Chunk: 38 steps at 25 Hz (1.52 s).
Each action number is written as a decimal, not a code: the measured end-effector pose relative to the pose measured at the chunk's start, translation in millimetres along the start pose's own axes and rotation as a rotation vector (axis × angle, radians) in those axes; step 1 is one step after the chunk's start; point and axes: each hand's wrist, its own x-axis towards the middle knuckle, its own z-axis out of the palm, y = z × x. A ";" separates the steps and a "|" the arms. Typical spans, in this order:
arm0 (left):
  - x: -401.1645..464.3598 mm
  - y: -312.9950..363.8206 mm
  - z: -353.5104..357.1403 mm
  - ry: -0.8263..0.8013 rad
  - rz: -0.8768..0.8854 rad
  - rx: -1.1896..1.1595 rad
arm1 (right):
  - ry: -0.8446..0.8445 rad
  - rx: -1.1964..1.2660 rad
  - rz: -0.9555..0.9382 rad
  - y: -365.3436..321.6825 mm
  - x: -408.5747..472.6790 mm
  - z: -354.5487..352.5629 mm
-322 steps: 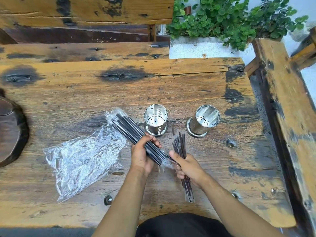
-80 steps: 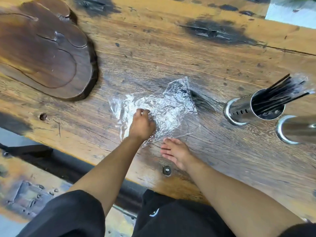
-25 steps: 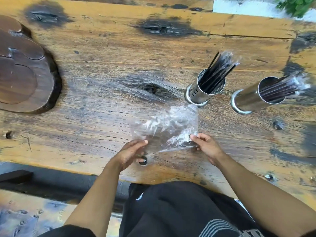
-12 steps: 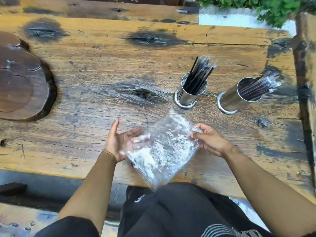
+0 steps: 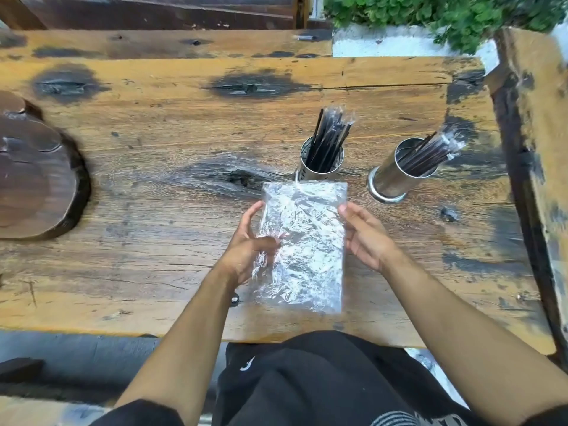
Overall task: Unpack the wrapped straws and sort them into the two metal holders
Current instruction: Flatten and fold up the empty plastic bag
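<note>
From the head camera, looking down over the person's lap, a crinkled clear plastic bag (image 5: 304, 244) is held up between both hands above the near part of the wooden table (image 5: 172, 186). It looks flattened, with its long side running away from the person and its far edge just in front of the nearer metal holder.

The left hand (image 5: 250, 244) is at the bag's left edge. Its thumb lies across the plastic and the fingers rise along the edge, loosely curved and close together; part of the palm shows through the film, so the hand seems to be holding the bag by that side. The right hand (image 5: 365, 238) is at the right edge, fingers slightly bent and a little apart, the fingertips touching the plastic near its upper corner. Whether it truly pinches the bag I cannot tell.

Beyond the bag stand the two metal holders. The left holder (image 5: 319, 167) is upright with a bunch of dark straws (image 5: 330, 133) sticking up out of it, their tips still in clear wrapping. The right holder (image 5: 396, 176) stands well apart to the right, and its straws (image 5: 433, 150) lean out toward the right.

At the table's left edge sits a dark wooden slab (image 5: 33, 179). Green plants (image 5: 430, 13) grow behind the far end.
</note>
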 end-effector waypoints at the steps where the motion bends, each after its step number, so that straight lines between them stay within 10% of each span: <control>1: -2.1 -4.0 4.8 0.025 0.033 -0.042 | -0.009 -0.062 0.014 7.9 -3.5 -3.9; 11: -18.1 -29.8 39.5 0.088 0.124 -0.006 | -0.019 -0.474 -0.253 32.6 -33.2 -36.5; 17: -29.0 -2.9 51.6 -0.175 0.148 0.485 | -0.016 -0.461 -0.207 20.5 -42.6 -48.8; 26: -23.3 0.3 66.2 -0.168 -0.051 0.813 | -0.080 -0.774 -0.117 10.2 -57.5 -58.0; 32: -20.5 -8.4 91.0 0.060 0.220 1.295 | 0.033 -1.270 -0.280 18.8 -54.2 -70.4; 38: -21.8 -14.2 79.4 0.145 0.274 1.379 | 0.178 -0.996 -0.448 24.3 -53.8 -76.6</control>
